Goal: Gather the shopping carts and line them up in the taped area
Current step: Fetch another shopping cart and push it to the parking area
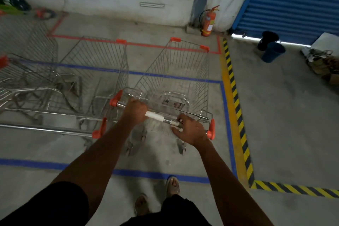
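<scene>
A wire shopping cart (176,71) with red corner caps stands inside the blue taped rectangle (226,115), near its right side. My left hand (134,109) is closed around the cart's handle bar (156,116) near its left end. My right hand (190,130) rests on the right part of the bar, fingers loosely curled over it. To the left, a second cart (95,64) is parked alongside, and a third cart (23,57) sits further left, partly out of frame.
A red taped outline (139,43) lies beyond the blue one. A yellow-black hazard stripe (236,108) runs along the right. A fire extinguisher (208,22) stands by the wall, two dark buckets (271,49) by the blue shutter (293,2), and cardboard clutter (322,62) at far right.
</scene>
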### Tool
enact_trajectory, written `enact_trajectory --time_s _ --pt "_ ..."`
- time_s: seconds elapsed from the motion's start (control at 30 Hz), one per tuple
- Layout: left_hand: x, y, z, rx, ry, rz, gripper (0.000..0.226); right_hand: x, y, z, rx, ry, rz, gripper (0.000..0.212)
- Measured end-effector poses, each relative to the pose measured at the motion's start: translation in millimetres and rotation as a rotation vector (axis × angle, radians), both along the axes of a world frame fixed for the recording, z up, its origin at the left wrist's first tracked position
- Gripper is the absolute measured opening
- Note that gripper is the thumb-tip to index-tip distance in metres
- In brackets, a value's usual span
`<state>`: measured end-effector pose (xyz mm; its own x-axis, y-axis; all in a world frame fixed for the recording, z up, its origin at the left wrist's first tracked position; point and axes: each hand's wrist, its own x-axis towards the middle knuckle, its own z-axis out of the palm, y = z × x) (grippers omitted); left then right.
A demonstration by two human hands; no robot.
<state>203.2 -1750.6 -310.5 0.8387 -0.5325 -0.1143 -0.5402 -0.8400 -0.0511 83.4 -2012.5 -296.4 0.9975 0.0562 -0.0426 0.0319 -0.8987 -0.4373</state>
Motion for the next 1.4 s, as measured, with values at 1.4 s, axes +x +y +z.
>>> enact_trajectory --time_s 1.4 --pt "-52.3 -22.6 49.4 -0.231 -0.098 0.337 0.059 53.4 25.5 26.4 -0.254 -0.119 0.112 0.047"
